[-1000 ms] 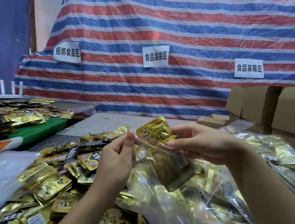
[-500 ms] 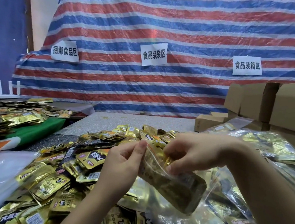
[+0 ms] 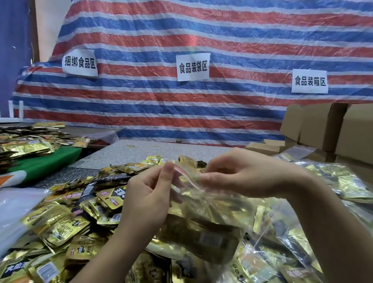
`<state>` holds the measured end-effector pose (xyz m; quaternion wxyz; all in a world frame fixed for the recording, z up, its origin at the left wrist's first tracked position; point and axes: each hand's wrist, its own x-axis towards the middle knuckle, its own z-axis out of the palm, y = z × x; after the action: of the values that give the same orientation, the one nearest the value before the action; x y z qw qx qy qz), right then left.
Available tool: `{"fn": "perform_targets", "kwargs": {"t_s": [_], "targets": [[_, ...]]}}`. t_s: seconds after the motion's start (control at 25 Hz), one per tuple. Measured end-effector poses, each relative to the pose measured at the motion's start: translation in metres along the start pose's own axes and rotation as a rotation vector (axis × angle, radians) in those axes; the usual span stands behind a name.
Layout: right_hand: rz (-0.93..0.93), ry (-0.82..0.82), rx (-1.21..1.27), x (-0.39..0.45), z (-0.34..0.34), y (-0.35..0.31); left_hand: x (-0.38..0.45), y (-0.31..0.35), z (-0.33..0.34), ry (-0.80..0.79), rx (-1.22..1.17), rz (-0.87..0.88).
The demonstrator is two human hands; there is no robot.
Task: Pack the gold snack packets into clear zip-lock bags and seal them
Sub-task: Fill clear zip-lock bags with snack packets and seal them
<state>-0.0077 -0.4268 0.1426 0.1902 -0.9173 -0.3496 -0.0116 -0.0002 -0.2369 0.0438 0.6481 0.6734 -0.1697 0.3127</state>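
A clear zip-lock bag [image 3: 207,227] with gold snack packets inside hangs between my hands over the pile. My left hand [image 3: 147,199] pinches the left end of its red-lined zip strip [image 3: 185,175] between thumb and forefinger. At the strip's right end, the fingers of my right hand [image 3: 247,176] pinch it too. A heap of loose gold snack packets [image 3: 62,226] covers the table at the left and below. Filled clear bags [image 3: 342,186] lie piled at the right.
Cardboard boxes [image 3: 360,130] stand at the right. A stack of clear plastic bags [image 3: 4,213] lies at the left edge. A second table with more packets [image 3: 19,147] and a green cloth sits at far left. A striped tarp with paper signs hangs behind.
The gold packet that stuck out of the bag's mouth has gone fully inside. The bag has dropped lower, and both hands now pinch the zip strip at its ends.
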Motion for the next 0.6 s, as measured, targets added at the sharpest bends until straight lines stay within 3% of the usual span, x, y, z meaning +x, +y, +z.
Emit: {"fn": "perform_targets", "kwargs": {"t_s": [0.16,0.6], "targets": [[-0.04,0.003,-0.17,-0.008,-0.004,-0.004,0.007,0.01,0.001,0.014,-0.027,-0.01],[-0.182,0.356,-0.264,-0.032,-0.076,-0.059,0.039,0.09,0.0,0.021,-0.099,0.226]]}}
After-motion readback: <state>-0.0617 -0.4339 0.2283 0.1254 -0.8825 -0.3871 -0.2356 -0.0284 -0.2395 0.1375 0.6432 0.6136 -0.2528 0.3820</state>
